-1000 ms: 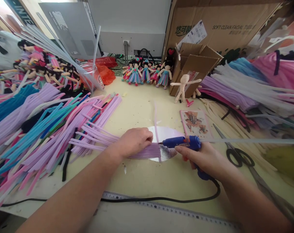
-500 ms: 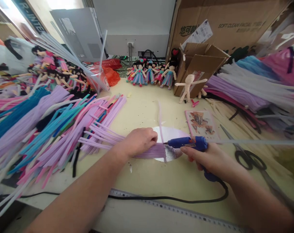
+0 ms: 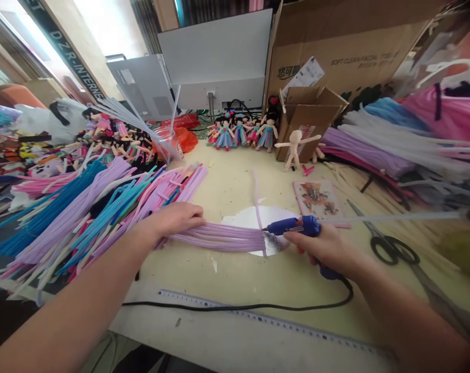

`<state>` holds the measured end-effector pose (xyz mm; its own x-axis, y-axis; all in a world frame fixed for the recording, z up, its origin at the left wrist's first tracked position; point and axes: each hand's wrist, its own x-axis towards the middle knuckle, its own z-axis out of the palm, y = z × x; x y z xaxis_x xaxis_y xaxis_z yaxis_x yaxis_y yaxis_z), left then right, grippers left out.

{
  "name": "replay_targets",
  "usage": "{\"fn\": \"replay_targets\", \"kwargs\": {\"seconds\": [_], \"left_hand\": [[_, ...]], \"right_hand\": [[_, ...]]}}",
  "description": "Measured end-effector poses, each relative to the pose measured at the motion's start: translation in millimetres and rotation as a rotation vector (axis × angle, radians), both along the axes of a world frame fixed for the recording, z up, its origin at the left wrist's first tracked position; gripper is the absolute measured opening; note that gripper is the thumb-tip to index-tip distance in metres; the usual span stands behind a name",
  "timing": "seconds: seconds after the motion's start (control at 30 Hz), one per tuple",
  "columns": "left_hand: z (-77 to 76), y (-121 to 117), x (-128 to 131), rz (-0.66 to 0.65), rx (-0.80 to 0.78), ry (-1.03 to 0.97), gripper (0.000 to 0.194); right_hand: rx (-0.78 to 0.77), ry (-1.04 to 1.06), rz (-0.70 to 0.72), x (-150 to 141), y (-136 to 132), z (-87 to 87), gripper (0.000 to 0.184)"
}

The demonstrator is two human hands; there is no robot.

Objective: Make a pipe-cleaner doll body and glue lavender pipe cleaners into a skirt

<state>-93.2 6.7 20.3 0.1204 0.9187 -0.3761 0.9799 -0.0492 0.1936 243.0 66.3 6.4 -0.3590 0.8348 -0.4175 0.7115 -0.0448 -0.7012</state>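
Note:
A row of light purple pipe cleaners (image 3: 227, 238) lies side by side, their right ends meeting one upright purple pipe cleaner (image 3: 257, 197). Under that join is a shiny, silvery oval sheet (image 3: 279, 213). My left hand (image 3: 178, 217) is closed over the row toward its left part, with the fingertips bent down at the upper strands. In my right hand (image 3: 326, 246) is a blue glue gun (image 3: 293, 226), its nozzle at the join and a clear glue stick (image 3: 390, 217) jutting from its back. The gun's trigger is hidden by my fingers.
Pipe cleaners in many colours (image 3: 114, 207) heap at the left. Scissors (image 3: 390, 248), a picture card (image 3: 318, 199) and a bare beige doll figure (image 3: 296, 147) stand or lie rightward. Finished dolls (image 3: 240, 132) line the back. A black cord (image 3: 235, 308) crosses near a tape measure (image 3: 266, 318).
My left hand has slid left along the purple row, uncovering more of the strands. The glue gun's nozzle stays at the join. The camera view has tilted up.

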Motion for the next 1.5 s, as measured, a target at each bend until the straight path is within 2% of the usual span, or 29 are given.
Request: {"fn": "replay_targets", "kwargs": {"seconds": [0.17, 0.3, 0.4, 0.5, 0.6, 0.7, 0.77, 0.87, 1.0, 1.1, 1.37, 1.5], "left_hand": [[7.7, -18.6, -3.7, 0.068, -0.017, -0.07, 0.018], [-0.6, -23.8, -4.4, 0.053, -0.02, -0.056, 0.015], [-5.0, -20.2, -1.5, 0.035, 0.036, -0.008, 0.017], [-3.7, -10.6, 19.5, -0.002, 0.145, -0.037, 0.02], [-3.4, -0.8, 56.5, -0.121, 0.206, -0.13, 0.026], [-7.6, 0.5, 87.7, -0.241, 0.203, -0.144, 0.051], [-11.5, -4.6, 94.8, -0.256, 0.184, -0.12, 0.065], [-17.2, -16.4, 84.3, -0.232, 0.175, -0.095, 0.065], [-25.3, -26.3, 58.7, -0.214, 0.222, -0.138, 0.049], [-28.9, -26.5, 51.8, -0.216, 0.259, -0.167, 0.038], [-17.3, -26.3, 66.4, -0.23, 0.251, -0.119, 0.042], [-13.7, -21.4, 49.8, -0.158, 0.31, -0.106, 0.041]], "right_hand": [[0.008, 0.0, -0.005, 0.2, -1.5, 0.2, 0.027], [0.0, -0.015, -0.016, -1.3, -3.1, 5.0, 0.027], [0.007, -0.032, -0.022, -2.9, -4.0, 8.0, 0.027], [0.022, -0.017, -0.005, -3.0, -4.1, 6.8, 0.026], [0.022, -0.003, -0.002, -2.5, -3.4, 3.4, 0.026], [0.016, 0.012, -0.007, -2.8, -3.2, 3.1, 0.025], [0.018, 0.025, -0.004, -3.5, -3.7, 5.0, 0.025], [0.013, 0.017, -0.008, -4.2, -4.6, 7.9, 0.026], [0.001, 0.026, -0.012, -3.0, -4.0, 6.6, 0.025], [0.002, 0.038, -0.008, -2.0, -2.9, 4.2, 0.025], [0.022, -0.026, 0.011, -0.9, -1.5, 1.9, 0.031], [0.025, -0.045, 0.025, -0.2, 1.8, -1.9, 0.033]]}}
